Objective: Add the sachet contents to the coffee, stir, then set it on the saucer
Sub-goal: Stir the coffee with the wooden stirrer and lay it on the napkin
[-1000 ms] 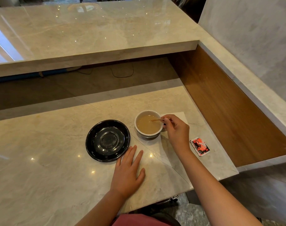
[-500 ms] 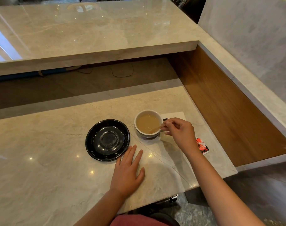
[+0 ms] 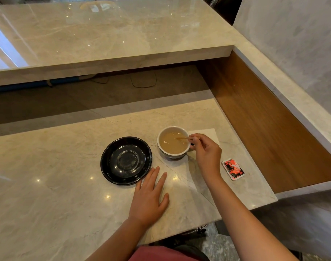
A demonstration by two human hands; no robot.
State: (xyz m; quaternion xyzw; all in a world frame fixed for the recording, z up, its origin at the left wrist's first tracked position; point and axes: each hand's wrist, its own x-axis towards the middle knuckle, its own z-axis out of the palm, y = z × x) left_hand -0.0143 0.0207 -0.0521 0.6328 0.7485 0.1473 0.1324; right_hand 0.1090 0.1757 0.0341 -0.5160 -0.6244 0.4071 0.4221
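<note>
The right hand [image 3: 206,153] pinched a stirrer [image 3: 183,138] in the cup [image 3: 173,142]; the left hand [image 3: 148,198] lay flat, empty. Brisk stirring could slop coffee over the rim.

2 bare forearms, no sleeves; maroon garment [image 3: 161,253] (lap, bottom edge).

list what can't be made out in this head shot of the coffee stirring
- Cup handle: head view, right hand covers that side.
- Stirrer tip: head view, sunk in the cloudy coffee.
- Sachet print and whether it is empty: head view, too small.
- Napkin near part: head view, behind the right hand.
- Left hand palm: head view, pressed flat on the counter.
</note>
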